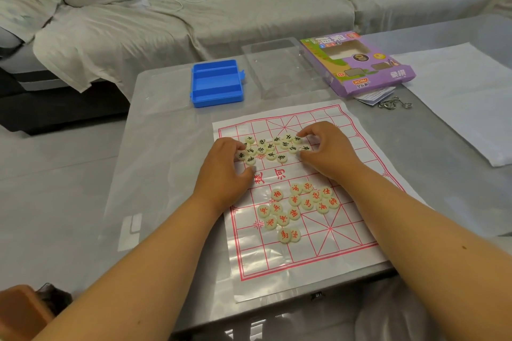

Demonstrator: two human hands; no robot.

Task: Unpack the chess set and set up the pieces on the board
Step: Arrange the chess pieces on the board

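Observation:
A thin plastic chess board sheet with red lines lies on the glass table. Several cream discs with black characters are bunched on its far half. Several discs with red characters are scattered on the near half. My left hand rests at the left edge of the black group, fingers curled against the outer discs. My right hand sits at the right edge of that group, its fingertips pinching a black-character disc.
An open blue plastic case stands beyond the board. A clear plastic lid and the purple cardboard box lie at the back right, with metal ring puzzles beside them. A white sheet covers the table's right side. A sofa is behind.

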